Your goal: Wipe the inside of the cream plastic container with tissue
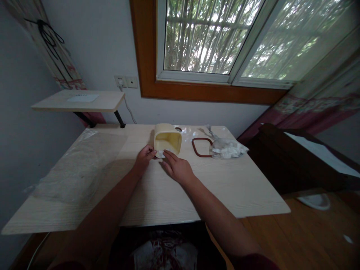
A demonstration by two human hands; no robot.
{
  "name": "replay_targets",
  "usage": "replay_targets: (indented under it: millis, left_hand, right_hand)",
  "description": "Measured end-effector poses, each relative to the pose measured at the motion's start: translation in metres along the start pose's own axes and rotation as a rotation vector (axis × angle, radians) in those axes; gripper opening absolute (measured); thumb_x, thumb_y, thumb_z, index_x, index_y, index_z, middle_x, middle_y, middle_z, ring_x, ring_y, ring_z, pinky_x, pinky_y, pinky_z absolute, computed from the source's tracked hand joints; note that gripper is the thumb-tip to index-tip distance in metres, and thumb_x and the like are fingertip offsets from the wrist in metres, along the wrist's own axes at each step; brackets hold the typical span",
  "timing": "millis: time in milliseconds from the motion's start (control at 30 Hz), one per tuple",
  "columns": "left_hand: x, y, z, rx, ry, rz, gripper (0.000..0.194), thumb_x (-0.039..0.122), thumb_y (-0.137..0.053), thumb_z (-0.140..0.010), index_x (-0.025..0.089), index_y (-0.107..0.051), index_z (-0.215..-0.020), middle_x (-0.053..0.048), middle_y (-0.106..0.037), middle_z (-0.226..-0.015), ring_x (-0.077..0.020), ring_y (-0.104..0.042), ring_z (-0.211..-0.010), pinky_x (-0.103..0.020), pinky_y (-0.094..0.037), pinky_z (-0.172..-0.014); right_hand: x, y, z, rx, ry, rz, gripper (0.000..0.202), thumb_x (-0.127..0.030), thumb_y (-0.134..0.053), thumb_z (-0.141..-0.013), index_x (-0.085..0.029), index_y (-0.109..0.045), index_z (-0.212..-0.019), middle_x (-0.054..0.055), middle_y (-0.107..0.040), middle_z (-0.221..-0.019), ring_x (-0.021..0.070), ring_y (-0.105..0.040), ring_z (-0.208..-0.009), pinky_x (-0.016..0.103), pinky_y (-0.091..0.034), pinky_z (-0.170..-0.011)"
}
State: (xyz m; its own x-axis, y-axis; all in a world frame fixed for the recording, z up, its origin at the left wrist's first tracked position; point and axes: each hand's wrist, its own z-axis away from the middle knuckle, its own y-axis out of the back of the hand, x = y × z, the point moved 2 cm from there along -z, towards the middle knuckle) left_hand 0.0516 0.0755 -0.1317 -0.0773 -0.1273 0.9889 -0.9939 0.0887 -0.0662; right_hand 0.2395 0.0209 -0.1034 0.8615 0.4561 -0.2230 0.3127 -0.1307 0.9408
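A cream-yellow box-like container (168,129) with rounded corners lies on the table, its wide opening facing me. My left hand (145,155) is at its lower left corner, with curled fingers closed on the edge. A small crumpled white piece (160,154), perhaps tissue or film, shows at the lower rim between my hands. My right hand (177,165) reaches to that rim from the right. Its fingers are stretched out and touch the white piece, and the thumb stands apart below. The fingertips of both hands are partly hidden.
Right of the container lie a reddish-brown rounded frame (194,147) and a crumpled clear plastic bag (229,148) with white contents. Clear plastic sheeting (75,168) covers the table's left side. A raised shelf (107,98) on black legs stands at the back left.
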Motion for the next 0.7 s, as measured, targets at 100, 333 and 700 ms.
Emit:
replay_targets:
  millis: [100, 333, 700]
  left_hand:
    - [0.0009, -0.0001, 0.0007, 0.012, 0.005, -0.006, 0.034, 0.046, -0.073, -0.078, 0.019, -0.053, -0.080, 0.002, -0.063, -0.070, -0.0138, -0.064, -0.065, -0.026, -0.051, -0.066]
    - [-0.0012, 0.0000, 0.0003, 0.003, -0.006, 0.017, 0.038, 0.049, -0.074, -0.076, 0.019, -0.052, -0.080, 0.002, -0.063, -0.070, -0.0137, -0.063, -0.065, -0.027, -0.053, -0.066]
    - [-0.0035, 0.0007, -0.0023, -0.008, 0.000, 0.025, 0.041, 0.051, -0.076, -0.074, 0.019, -0.052, -0.079, 0.002, -0.063, -0.071, -0.0143, -0.064, -0.065, -0.028, -0.055, -0.065]
  right_hand:
    - [0.0009, 0.0012, -0.0001, -0.008, -0.033, 0.026, 0.053, -0.048, -0.038, -0.105, -0.022, -0.048, -0.150, 0.009, -0.047, -0.157, 0.0238, -0.069, -0.115, 0.037, -0.059, -0.092]
    - [0.0039, 0.0020, -0.0007, -0.006, -0.097, 0.069, 0.054, -0.050, -0.032, -0.106, -0.023, -0.047, -0.150, 0.010, -0.046, -0.158, 0.0247, -0.069, -0.114, 0.038, -0.060, -0.088]
    - [0.0045, -0.0004, -0.0010, -0.023, -0.113, 0.101, 0.055, -0.051, -0.030, -0.106, -0.023, -0.047, -0.151, 0.012, -0.046, -0.157, 0.0259, -0.071, -0.111, 0.040, -0.061, -0.085]
